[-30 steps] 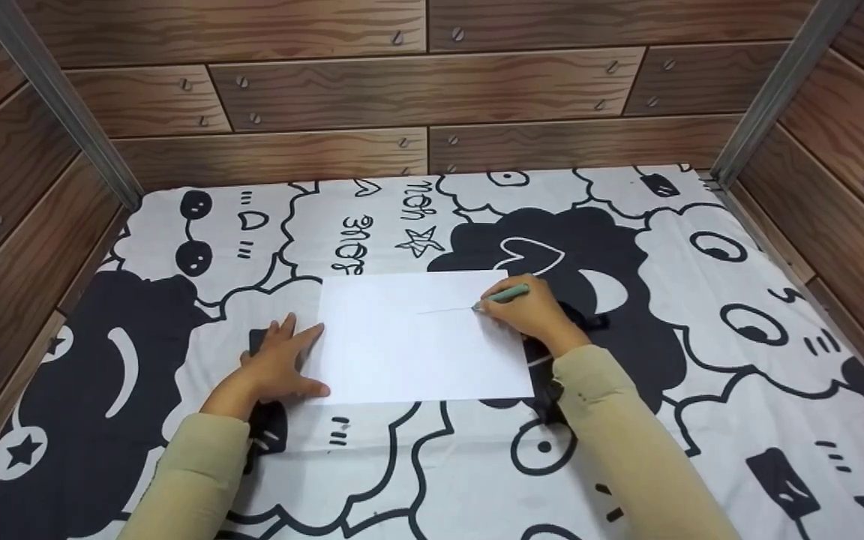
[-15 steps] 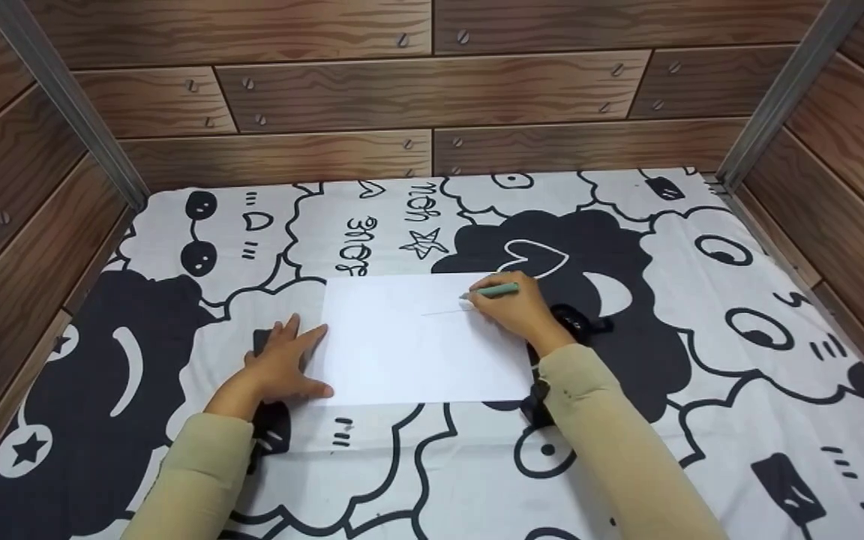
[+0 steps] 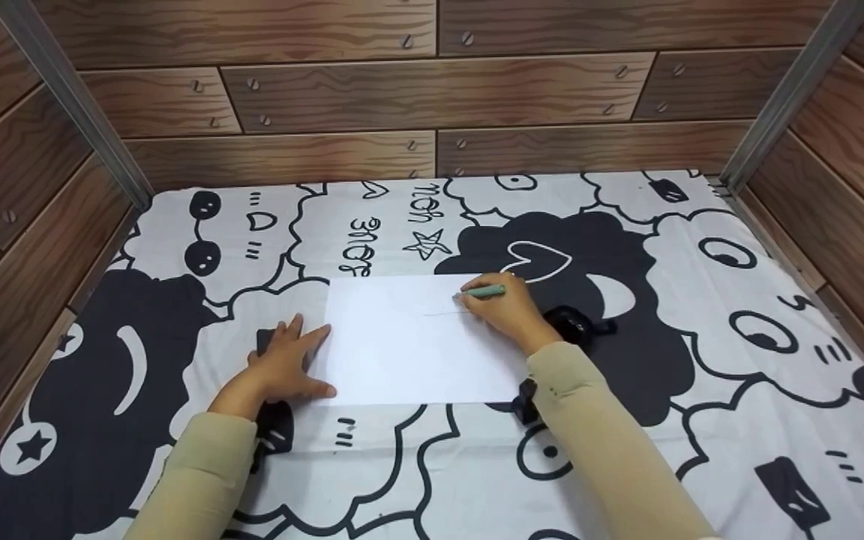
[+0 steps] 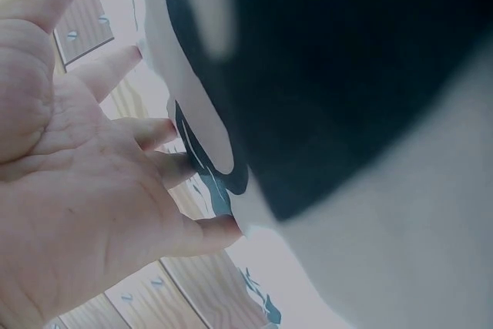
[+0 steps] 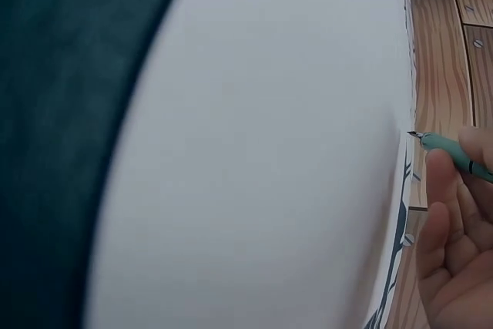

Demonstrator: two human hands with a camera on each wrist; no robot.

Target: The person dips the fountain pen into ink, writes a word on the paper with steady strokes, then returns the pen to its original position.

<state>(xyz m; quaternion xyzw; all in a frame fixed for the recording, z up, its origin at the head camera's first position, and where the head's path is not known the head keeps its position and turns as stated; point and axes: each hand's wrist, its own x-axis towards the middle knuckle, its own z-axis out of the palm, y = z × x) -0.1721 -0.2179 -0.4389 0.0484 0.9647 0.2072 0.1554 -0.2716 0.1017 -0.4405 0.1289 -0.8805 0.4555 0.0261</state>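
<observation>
A white sheet of paper [image 3: 409, 352] lies on the patterned cloth between my hands, with one thin, nearly level line drawn in its upper right part. My right hand [image 3: 505, 306] pinches a green fountain pen [image 3: 486, 290], its tip just above the right part of that line. In the right wrist view the metal nib of the fountain pen [image 5: 443, 146] points left, toward the paper [image 5: 254, 144]. Fingers spread, my left hand [image 3: 286, 367] rests at the paper's left edge. The left wrist view shows the palm of the left hand [image 4: 85, 167] and its spread fingers, holding nothing.
A black-and-white cartoon cloth [image 3: 312, 480] covers the tabletop. Wood-print panels [image 3: 342, 94] stand behind and on both sides, with grey metal posts [image 3: 64, 97] at the back corners. A black strapped device [image 3: 571, 324] sits at the right wrist.
My right hand has shifted left with the fountain pen, whose tip has come up off the right end of the line. The left hand keeps its place on the paper's edge.
</observation>
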